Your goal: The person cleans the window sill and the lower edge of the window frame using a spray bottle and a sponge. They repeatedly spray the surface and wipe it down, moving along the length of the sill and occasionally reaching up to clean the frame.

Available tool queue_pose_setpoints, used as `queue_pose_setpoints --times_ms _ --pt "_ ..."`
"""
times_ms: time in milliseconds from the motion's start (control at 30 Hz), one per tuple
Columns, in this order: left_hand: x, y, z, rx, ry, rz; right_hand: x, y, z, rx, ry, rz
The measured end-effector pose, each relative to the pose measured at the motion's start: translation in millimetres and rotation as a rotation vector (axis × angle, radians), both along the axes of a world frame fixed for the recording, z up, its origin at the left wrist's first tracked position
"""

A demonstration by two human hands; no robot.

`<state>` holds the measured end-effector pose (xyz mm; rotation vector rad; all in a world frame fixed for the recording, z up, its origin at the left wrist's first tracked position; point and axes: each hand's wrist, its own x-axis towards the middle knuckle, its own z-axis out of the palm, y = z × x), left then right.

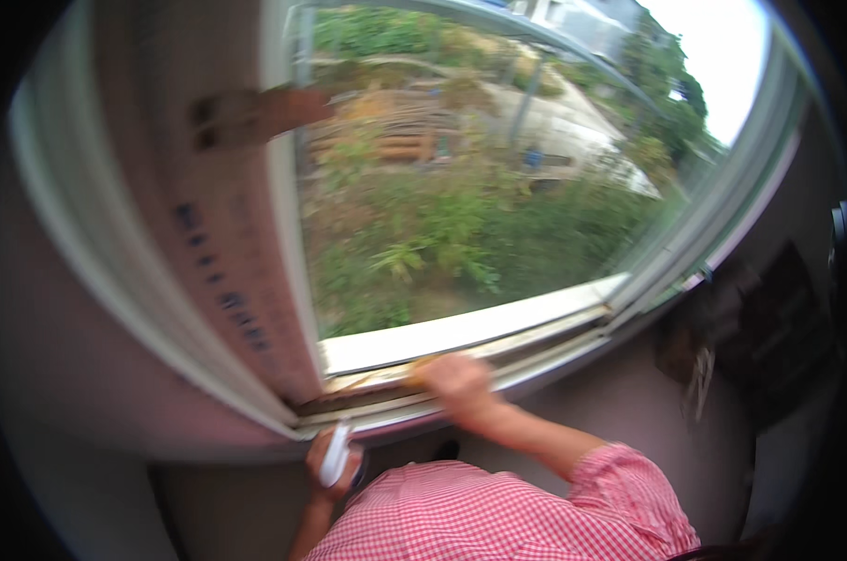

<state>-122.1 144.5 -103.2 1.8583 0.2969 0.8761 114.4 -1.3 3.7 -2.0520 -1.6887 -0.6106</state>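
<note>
My left hand [316,463] is wrapped around what looks like a spray bottle with a white trigger head [336,456], just below the near left end of the window sill. Over the lower window track [543,354], my right hand [460,387] is blurred and closed on a small yellowish cloth or sponge [418,372], pressed against the track. Most of that yellowish piece is hidden by my fingers. Brown dirt shows in the grooves of the track. Behind it runs the white bottom rail [479,326] of the window.
A pinkish-brown panel [220,245] bearing writing covers the window's left side, with a blurred brown strip [290,113] across its edge. The white side frame [718,210] rises at right. Dark, indistinct objects [774,336] stand further right. Plants [451,259] grow outside.
</note>
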Motion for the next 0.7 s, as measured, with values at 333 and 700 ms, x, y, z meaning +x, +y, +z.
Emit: queue_pose_setpoints --times_ms 333,700 --pt "-6 2 12 0.116 -0.024 0.041 50 -52 -15 0.174 0.006 -0.151" --pt "7 13 -20 0.131 -0.031 -0.028 227 -206 -39 0.483 0.007 -1.157"
